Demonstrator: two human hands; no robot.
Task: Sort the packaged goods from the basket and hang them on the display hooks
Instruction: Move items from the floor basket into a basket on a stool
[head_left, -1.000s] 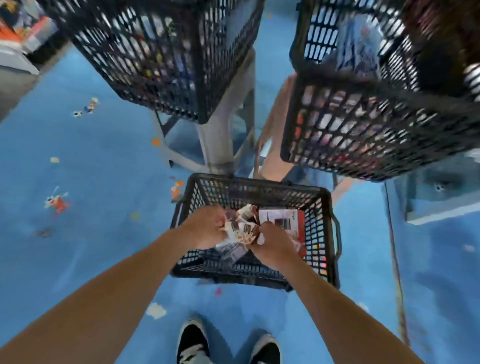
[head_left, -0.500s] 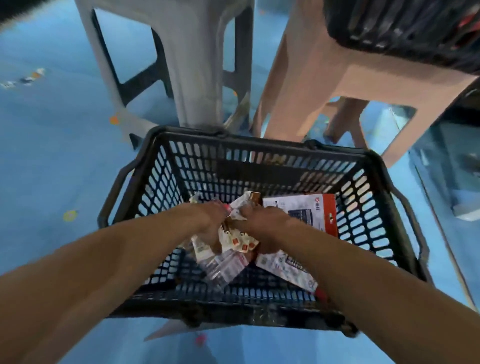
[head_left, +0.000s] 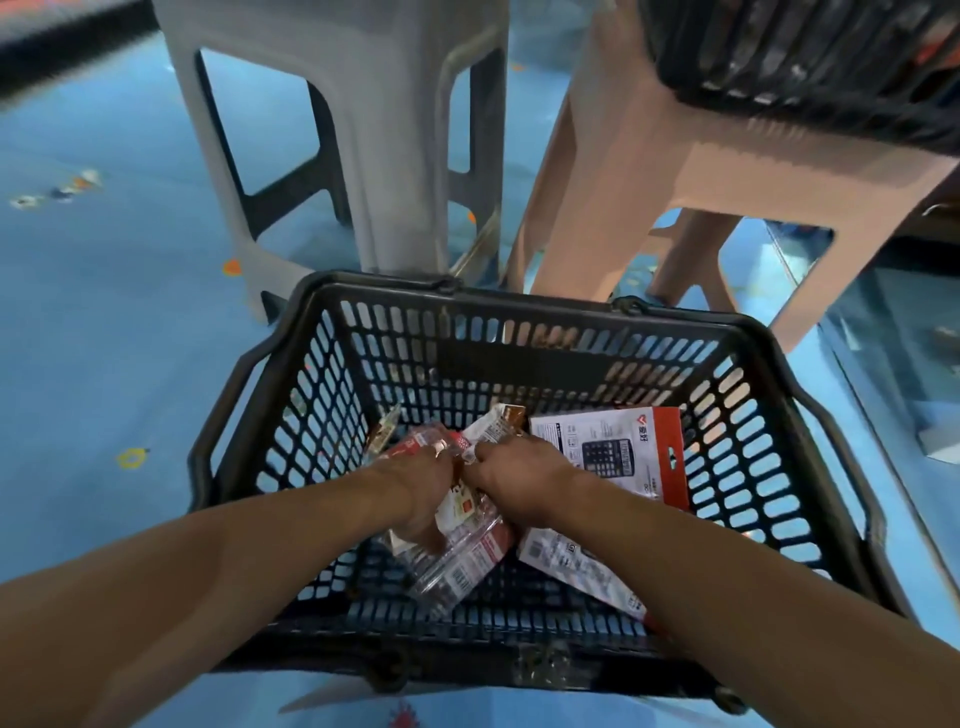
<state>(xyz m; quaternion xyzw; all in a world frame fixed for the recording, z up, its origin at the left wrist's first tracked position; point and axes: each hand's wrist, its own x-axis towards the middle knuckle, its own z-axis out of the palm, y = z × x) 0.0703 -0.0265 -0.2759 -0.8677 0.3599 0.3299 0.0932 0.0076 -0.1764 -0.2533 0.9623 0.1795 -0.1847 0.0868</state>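
Note:
A black plastic basket (head_left: 332, 374) stands on the blue floor below me. Both my hands reach into it. My left hand (head_left: 415, 493) grips a bunch of small clear packets with red-and-white cards (head_left: 462, 561). My right hand (head_left: 514, 478) pinches the same bunch from the right, close against the left hand. A red-and-white calculator package (head_left: 618, 452) lies flat at the basket's right, and another white package (head_left: 576, 571) lies partly under my right forearm. No display hooks are in view.
A grey plastic stool (head_left: 363, 130) stands just behind the basket and a pink stool (head_left: 675, 171) beside it on the right, carrying another black basket (head_left: 810, 67). Small paper scraps dot the blue floor (head_left: 104, 338).
The view has dropped and closed in on the floor basket. Both hands have sunk deeper into it, still holding the bunch of packets together.

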